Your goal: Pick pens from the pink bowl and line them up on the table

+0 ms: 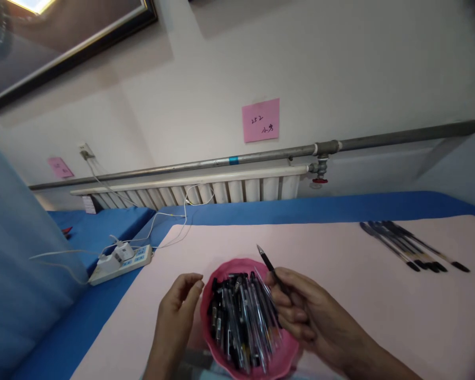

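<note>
The right hand (pixel 301 309) pinches a pen (pixel 269 266), its point projecting past thumb and fingers, near the pink bowl (pixel 287 352); the left hand (pixel 178 303) curls loosely beside it, any hold unclear.

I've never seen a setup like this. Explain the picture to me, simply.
There's no machine here, just a person's two bare hands. The single picture comes from a head-worn camera looking forward and down. The right hand holds a slim black pen with a pointed silver tip. The left hand is loosely curled, with nothing visible in it. Between them is a round pink bowl with a wavy rim, filled with pens. On the pale pink sheet, toward the right, lie several clear-barrelled pens with dark ends.
</note>
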Action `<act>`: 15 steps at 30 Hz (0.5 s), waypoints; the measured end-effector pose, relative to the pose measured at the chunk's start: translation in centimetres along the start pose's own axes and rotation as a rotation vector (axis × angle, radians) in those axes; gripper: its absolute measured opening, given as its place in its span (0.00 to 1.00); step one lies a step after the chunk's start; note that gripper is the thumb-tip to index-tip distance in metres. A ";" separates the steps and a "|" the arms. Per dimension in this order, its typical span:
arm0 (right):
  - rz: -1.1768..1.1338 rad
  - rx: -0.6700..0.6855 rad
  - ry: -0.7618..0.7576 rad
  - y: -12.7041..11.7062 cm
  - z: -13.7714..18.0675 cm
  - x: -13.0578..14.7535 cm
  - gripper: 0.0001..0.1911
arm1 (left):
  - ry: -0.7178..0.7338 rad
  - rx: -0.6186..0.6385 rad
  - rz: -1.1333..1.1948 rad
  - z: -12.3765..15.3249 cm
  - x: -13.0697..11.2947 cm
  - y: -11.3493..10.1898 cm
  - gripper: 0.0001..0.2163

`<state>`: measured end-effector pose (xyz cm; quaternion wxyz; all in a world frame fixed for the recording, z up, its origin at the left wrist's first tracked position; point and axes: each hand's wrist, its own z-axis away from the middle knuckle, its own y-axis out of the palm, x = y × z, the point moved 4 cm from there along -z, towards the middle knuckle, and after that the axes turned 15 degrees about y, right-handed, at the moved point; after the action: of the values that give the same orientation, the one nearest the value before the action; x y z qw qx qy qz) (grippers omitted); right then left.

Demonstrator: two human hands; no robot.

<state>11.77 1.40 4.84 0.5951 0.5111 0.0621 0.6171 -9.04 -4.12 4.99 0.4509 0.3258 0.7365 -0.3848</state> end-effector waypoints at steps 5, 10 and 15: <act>0.063 -0.074 -0.046 -0.5 -0.1 0.4 0.07 | 0.203 0.211 -0.593 0.5 0.4 1.1 0.04; 0.134 -0.086 -0.015 -0.1 -0.2 -0.1 0.08 | 0.127 0.282 -0.629 1.1 1.4 2.2 0.08; 0.292 -0.146 -0.019 -0.2 -0.6 -0.6 0.10 | 0.101 0.097 -0.372 0.6 0.1 0.7 0.04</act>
<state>11.35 1.27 4.13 0.5352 0.4760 -0.0634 0.6950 -8.27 -4.32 4.52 0.3183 0.2244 0.7864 -0.4795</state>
